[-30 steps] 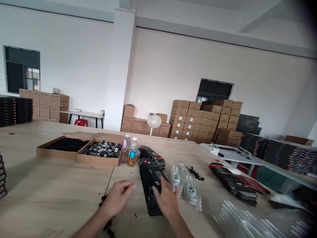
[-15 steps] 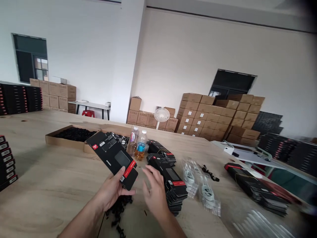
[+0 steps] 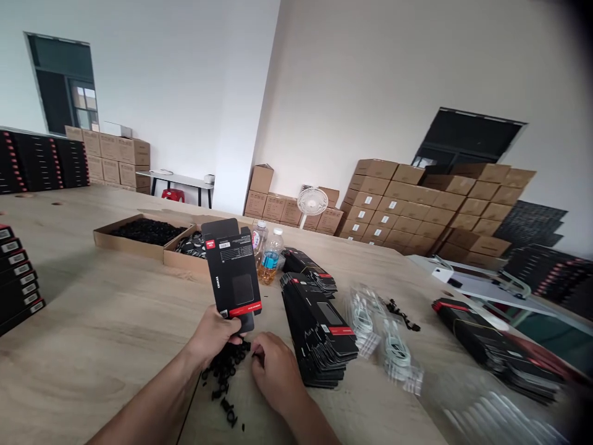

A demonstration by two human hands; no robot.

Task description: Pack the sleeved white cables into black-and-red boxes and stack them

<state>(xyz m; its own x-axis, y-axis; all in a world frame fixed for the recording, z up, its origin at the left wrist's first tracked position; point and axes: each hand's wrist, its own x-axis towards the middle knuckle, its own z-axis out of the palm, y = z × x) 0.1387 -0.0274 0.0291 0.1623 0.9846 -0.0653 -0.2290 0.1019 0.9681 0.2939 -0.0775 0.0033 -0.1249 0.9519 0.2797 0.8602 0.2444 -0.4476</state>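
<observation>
My left hand (image 3: 209,337) grips the lower end of a black packaging box (image 3: 230,272) with a red band and a window. The box stands nearly upright above the table, its top flap raised. Below and right of it, my right hand (image 3: 278,374) is closed, fingers curled beside a loose pile of small black parts (image 3: 225,366); what its fingertips pinch, if anything, is hidden. Just right of that hand lies a stack of flat black boxes (image 3: 319,330) with red bands.
Behind the held box are a shallow carton of black parts (image 3: 132,242) and two bottles (image 3: 269,256). Bagged white cables (image 3: 396,355) lie to the right, near a banded bundle of flat boxes (image 3: 491,346). Black boxes (image 3: 18,278) are stacked at the left edge.
My left hand has turned the box from slanted to nearly upright. My right hand has moved down and left from beside the stack to the black parts, its fingers now curled.
</observation>
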